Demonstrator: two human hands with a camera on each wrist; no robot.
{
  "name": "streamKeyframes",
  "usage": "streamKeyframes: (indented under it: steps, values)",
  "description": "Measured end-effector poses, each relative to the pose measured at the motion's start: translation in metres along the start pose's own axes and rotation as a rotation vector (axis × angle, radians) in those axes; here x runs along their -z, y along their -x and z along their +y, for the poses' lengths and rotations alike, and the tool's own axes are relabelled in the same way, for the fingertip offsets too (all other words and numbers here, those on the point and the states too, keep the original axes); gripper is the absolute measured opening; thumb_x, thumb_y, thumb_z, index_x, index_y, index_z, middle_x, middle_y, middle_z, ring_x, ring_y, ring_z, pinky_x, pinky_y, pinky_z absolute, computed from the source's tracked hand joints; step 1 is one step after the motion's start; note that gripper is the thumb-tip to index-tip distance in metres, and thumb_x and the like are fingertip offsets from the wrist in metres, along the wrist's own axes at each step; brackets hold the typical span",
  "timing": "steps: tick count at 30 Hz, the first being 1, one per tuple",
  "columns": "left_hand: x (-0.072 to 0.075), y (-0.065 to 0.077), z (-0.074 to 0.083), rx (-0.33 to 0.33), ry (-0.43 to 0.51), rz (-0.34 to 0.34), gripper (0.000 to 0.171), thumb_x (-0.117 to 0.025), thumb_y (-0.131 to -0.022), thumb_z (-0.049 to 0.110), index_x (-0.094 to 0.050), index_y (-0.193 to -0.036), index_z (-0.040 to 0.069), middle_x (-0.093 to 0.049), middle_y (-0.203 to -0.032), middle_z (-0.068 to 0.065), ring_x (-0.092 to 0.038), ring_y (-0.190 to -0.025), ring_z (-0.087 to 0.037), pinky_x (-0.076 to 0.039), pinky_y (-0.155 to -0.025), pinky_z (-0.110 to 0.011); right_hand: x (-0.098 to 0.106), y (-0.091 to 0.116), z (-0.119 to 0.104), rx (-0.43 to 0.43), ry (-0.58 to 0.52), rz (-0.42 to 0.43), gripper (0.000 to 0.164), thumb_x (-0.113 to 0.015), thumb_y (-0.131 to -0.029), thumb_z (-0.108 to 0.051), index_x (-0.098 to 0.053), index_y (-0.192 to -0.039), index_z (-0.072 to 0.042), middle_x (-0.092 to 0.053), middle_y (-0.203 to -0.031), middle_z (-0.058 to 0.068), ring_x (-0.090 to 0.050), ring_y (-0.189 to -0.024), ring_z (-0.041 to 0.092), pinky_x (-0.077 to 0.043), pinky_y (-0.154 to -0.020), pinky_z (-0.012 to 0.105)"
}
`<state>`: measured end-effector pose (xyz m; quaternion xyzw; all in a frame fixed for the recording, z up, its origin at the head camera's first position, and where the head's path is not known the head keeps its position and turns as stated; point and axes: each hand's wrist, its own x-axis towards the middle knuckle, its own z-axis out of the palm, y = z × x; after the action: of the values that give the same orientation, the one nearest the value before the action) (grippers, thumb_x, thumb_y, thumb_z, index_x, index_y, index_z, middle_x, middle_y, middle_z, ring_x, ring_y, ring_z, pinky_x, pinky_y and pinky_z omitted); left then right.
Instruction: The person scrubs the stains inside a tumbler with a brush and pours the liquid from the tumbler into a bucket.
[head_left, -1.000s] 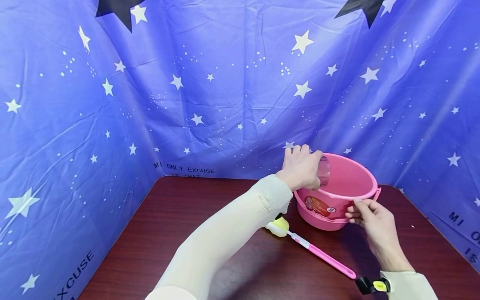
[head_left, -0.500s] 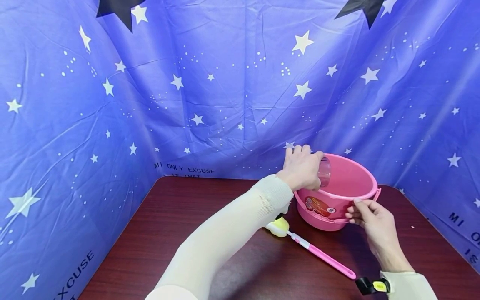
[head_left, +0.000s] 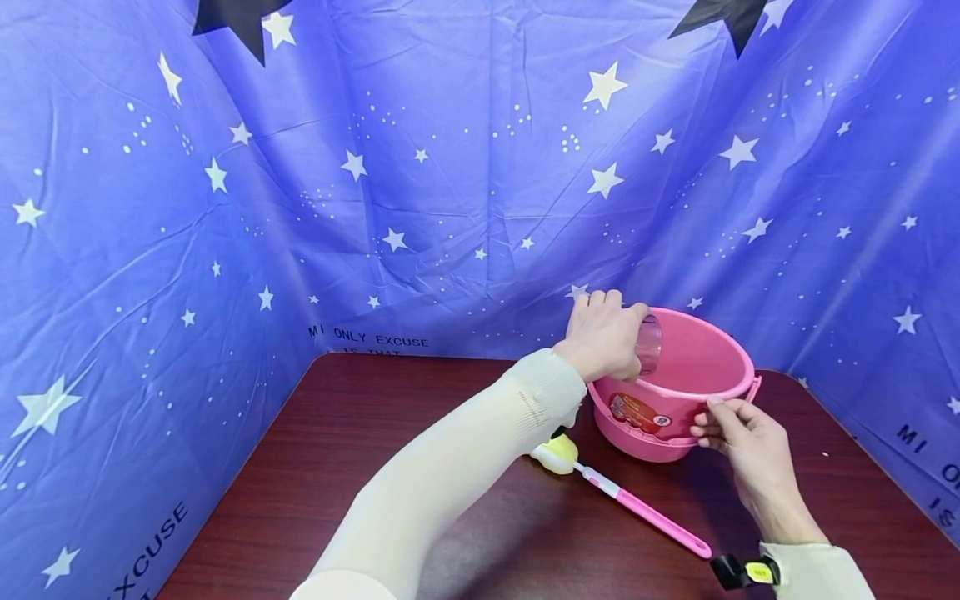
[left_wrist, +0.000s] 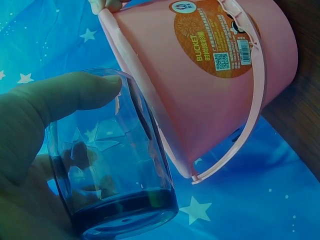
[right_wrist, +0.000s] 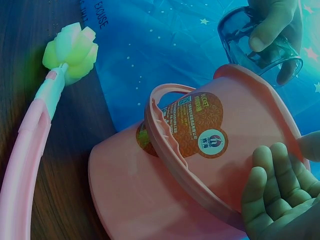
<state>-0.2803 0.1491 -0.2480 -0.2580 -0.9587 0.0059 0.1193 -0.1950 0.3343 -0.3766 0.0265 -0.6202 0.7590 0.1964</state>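
My left hand [head_left: 603, 337] grips a clear drinking glass [left_wrist: 112, 150] at the left side of the pink bucket [head_left: 652, 446]. The glass lies tipped nearly on its side, its mouth over the bucket's opening and its thick base away from it. In the left wrist view the thumb lies along the glass wall. My right hand [head_left: 753, 442] pinches the bucket's rim at the near right, thumb on top and the other fingers loosely bent outside the wall. The bucket stands upright; its handle [right_wrist: 165, 135] hangs down over the label [right_wrist: 192, 125] on its front.
A sponge brush lies in front of the bucket on the dark red wooden table [head_left: 360, 433]. Its yellow-and-white head [head_left: 557, 454] is partly behind the left sleeve [head_left: 442, 483], and its pink handle [head_left: 660, 521] points toward the right wrist. A blue star-printed cloth [head_left: 465, 167] surrounds the table.
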Motion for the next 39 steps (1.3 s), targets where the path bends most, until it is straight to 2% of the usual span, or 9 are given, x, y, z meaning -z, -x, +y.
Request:
streamKeyframes:
  steps: [17,23,39]
  values:
    - [-0.003,-0.004,0.004,-0.009,0.002,-0.006,0.072,-0.081,-0.065,0.046,-0.048,-0.129,0.038,-0.044,-0.106,0.009,-0.037,-0.103,-0.014,-0.027,-0.093,-0.033,0.0,0.0,0.0,-0.002,0.007,-0.005,0.014,-0.061,-0.094,-0.014,-0.064,-0.085,-0.004,-0.069,-0.071,0.004,-0.066,-0.064,0.01,-0.054,-0.057,0.024]
    - [-0.004,-0.001,0.003,0.014,0.01,0.004,0.072,-0.079,-0.066,0.047,-0.047,-0.13,0.038,-0.044,-0.11,0.009,-0.037,-0.106,-0.013,-0.027,-0.097,-0.035,0.0,0.0,0.0,0.003,0.002,-0.006,0.014,-0.06,-0.094,-0.013,-0.064,-0.085,-0.003,-0.069,-0.071,0.004,-0.066,-0.064,0.01,-0.054,-0.056,0.024]
    - [-0.006,0.008,-0.003,0.034,0.047,0.039,0.077,-0.079,-0.065,0.054,-0.045,-0.132,0.037,-0.045,-0.111,0.007,-0.039,-0.106,-0.015,-0.029,-0.092,-0.036,0.001,-0.001,0.001,0.001,0.009,-0.003,0.014,-0.06,-0.094,-0.013,-0.064,-0.085,-0.004,-0.069,-0.071,0.004,-0.066,-0.064,0.01,-0.054,-0.057,0.024]
